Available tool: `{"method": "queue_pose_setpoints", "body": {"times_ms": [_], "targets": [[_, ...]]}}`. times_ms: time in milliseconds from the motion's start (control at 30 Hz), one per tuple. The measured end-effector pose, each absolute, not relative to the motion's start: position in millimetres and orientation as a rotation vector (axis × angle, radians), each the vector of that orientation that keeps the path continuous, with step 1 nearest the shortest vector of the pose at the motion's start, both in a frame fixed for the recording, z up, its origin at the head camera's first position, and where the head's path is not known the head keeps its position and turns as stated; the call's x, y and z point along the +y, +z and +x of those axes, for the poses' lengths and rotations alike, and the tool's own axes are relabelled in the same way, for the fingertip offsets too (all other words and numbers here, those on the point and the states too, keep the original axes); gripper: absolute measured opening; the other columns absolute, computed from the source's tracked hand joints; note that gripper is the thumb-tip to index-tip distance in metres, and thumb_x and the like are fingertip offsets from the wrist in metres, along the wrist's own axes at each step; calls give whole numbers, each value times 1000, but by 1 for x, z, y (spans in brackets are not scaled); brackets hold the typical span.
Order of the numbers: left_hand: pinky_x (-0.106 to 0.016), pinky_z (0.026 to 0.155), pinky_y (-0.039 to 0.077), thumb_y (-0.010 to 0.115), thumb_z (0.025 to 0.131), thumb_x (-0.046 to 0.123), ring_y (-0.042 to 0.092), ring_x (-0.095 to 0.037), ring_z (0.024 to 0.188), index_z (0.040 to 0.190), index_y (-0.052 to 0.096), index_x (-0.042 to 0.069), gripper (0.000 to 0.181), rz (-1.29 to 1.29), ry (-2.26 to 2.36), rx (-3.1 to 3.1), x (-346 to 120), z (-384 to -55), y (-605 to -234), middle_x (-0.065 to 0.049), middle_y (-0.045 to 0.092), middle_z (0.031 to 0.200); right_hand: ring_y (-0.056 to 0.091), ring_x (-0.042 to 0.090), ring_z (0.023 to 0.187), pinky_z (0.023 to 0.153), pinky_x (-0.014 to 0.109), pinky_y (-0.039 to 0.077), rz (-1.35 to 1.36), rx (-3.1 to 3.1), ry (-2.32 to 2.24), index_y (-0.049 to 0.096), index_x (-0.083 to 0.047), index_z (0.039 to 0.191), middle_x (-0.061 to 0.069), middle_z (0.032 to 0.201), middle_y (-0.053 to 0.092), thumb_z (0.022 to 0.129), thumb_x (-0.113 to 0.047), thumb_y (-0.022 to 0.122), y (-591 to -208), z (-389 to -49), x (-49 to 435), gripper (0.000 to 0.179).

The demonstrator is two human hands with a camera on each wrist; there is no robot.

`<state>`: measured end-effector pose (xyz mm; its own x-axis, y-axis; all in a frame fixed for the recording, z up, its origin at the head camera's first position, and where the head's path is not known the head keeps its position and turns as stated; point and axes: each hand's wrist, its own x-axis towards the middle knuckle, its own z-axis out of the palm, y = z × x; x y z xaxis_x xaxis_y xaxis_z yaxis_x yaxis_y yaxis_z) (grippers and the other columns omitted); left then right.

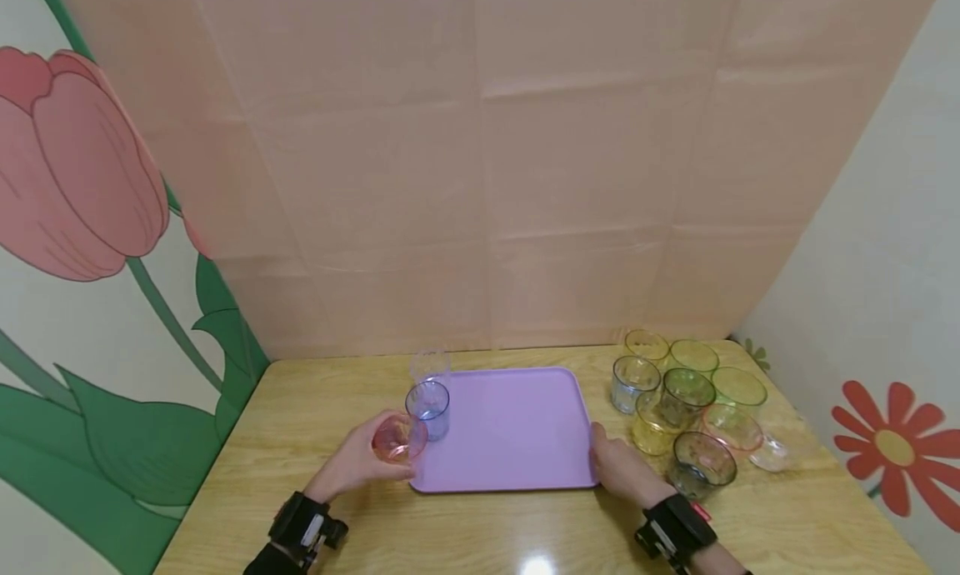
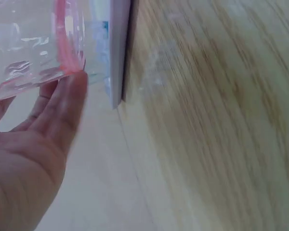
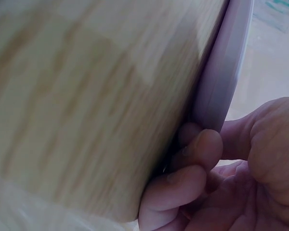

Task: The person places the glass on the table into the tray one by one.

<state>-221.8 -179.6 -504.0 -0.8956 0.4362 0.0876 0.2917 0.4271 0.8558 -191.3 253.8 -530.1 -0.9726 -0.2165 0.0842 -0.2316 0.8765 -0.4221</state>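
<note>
A pink clear glass [image 1: 397, 440] is in my left hand [image 1: 358, 460], held at the near left corner of a lilac tray [image 1: 517, 433]. In the left wrist view the fingers curve under the glass [image 2: 33, 53], which has a deeper pink band near its base. Just behind it, a bluish glass [image 1: 429, 410] stands on the tray's left side. Another clear glass [image 1: 430, 363] is farther back at the far left corner. My right hand [image 1: 624, 468] grips the tray's near right edge, thumb above and fingers curled at its underside, as the right wrist view shows.
Close beyond my right hand, several glasses cluster on the wooden table [image 1: 480, 533]: a yellow glass [image 1: 654, 429], a dark grey glass [image 1: 701, 465], green ones and a clear glass [image 1: 634, 385]. A peach backdrop [image 1: 480, 183] rises behind the table.
</note>
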Motion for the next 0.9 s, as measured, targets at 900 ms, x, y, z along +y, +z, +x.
{"method": "queue_pose_setpoints", "body": {"times_ms": [900], "targets": [[-49,92,59,89,71,50,66,-25,107,135,57,1,87,563,1099,2766,-153,-215,-506,-13,68,121,55,23,66,56,42,51,293,-3086,778,42,11,122,18,81,64,104,-6,45,-530,-192,255,25]]}}
